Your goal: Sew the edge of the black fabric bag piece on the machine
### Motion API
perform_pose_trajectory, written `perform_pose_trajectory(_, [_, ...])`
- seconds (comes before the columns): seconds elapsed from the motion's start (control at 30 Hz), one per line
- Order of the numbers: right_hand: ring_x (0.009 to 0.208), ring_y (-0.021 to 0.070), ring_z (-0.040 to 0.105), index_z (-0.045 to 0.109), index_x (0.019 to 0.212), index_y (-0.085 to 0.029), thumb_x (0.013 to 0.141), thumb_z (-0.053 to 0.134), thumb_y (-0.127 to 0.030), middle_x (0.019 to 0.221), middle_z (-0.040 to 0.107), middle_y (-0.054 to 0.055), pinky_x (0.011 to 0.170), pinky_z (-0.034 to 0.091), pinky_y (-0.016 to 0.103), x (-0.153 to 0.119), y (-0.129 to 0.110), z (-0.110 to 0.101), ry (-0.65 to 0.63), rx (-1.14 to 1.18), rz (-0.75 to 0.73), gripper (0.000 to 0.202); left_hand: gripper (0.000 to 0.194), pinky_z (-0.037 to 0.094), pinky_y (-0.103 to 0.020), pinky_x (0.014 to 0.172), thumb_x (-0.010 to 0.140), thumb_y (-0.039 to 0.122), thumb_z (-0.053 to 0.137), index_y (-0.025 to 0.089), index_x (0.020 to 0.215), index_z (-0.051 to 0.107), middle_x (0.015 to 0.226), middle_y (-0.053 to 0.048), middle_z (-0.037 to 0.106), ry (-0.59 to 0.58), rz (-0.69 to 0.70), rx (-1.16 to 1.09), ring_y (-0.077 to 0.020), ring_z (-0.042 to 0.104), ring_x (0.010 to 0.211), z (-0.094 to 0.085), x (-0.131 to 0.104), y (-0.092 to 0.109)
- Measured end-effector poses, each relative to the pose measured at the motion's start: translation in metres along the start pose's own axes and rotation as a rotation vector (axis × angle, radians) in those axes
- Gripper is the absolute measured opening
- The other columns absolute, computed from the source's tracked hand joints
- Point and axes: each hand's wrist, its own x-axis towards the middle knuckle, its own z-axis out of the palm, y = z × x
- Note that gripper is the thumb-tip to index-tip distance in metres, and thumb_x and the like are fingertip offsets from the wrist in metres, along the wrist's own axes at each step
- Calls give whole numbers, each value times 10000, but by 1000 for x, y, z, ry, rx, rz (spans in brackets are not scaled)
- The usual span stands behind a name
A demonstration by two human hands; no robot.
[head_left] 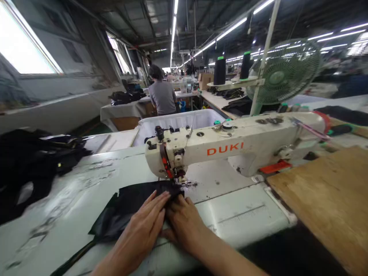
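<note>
A piece of black fabric [126, 207] lies flat on the pale green table [71, 199], its far end under the presser foot [181, 183] of a white DUKI sewing machine [230, 147]. My left hand [140, 230] presses flat on the fabric, fingers together and pointing at the needle. Beside it, my right hand [184, 222] rests on the cloth's right edge, fingers curled down just before the presser foot. The two hands touch each other.
A heap of black garments [34, 161] lies at the left. A wooden board [330, 195] sits at the right. Behind the machine are a white bin [178, 120], a green fan [284, 71] and thread cones [220, 71]. A person [162, 94] stands further back.
</note>
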Motion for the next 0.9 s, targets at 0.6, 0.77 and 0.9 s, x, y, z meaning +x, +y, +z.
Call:
perform_pose_trajectory(0.6, [1165, 260, 585, 642, 1210, -154, 811, 662, -197, 1156, 697, 103, 1060, 443, 356, -47, 29, 44, 214, -135, -192, 402, 885, 170, -531, 1183, 687, 29, 460, 173, 1528, 227, 1551, -94, 284, -380, 111, -162, -262, 270, 1431, -14, 17, 1])
perform_pose_trajectory(0.77, [1085, 246, 642, 624, 1243, -234, 858, 577, -181, 1110, 717, 54, 991, 509, 370, -53, 42, 57, 144, -134, -175, 391, 932, 224, -500, 1181, 671, 9, 462, 235, 1537, 201, 1537, -63, 323, -332, 123, -214, -263, 332, 1403, -17, 20, -2])
perform_pose_trajectory(0.9, [1047, 237, 658, 620, 1239, -249, 868, 571, -229, 1069, 729, 49, 953, 531, 354, -52, 47, 59, 112, -125, -176, 375, 960, 249, -498, 1175, 685, 24, 491, 260, 1548, 143, 1539, -54, 329, -321, 121, -249, -276, 347, 1398, -15, 18, -7])
